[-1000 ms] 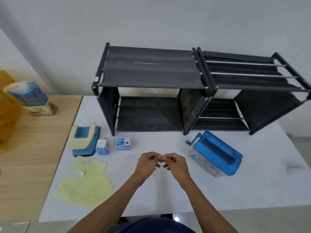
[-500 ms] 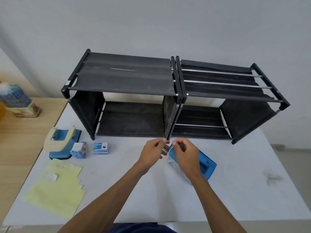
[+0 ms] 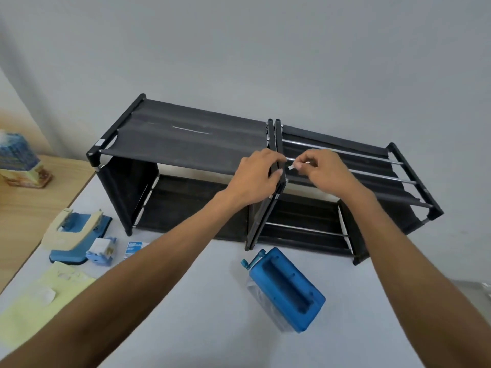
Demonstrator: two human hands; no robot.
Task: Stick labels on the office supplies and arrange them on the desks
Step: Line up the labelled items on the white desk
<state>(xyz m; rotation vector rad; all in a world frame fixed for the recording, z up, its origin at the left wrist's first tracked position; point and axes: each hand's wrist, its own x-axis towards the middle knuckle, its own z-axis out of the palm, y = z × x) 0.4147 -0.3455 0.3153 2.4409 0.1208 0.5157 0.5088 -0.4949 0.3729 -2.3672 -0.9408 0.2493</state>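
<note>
Label (image 3: 291,167), a tiny white strip, was pinched between the thumb and fingertips of the right hand (image 3: 322,172), held just beside the black frame posts (image 3: 278,136) where the two racks met. The left hand (image 3: 255,179) was curled round those posts, thumb on the label's side. The left rack (image 3: 186,147) ran off toward nine o'clock and the right rack (image 3: 358,168) toward three, both on the white table (image 3: 212,328).

At six o'clock from the hands lay the blue shredder (image 3: 288,288), near the racks' feet. At eight o'clock sat the hole punch (image 3: 74,235), with a small blue dispenser (image 3: 102,251) just beside it. The left forearm covered part of the staple box (image 3: 135,248). The yellow sheet (image 3: 32,314) was further out, and a tissue box (image 3: 18,160) stood on the wooden desk (image 3: 24,208) at nine.
</note>
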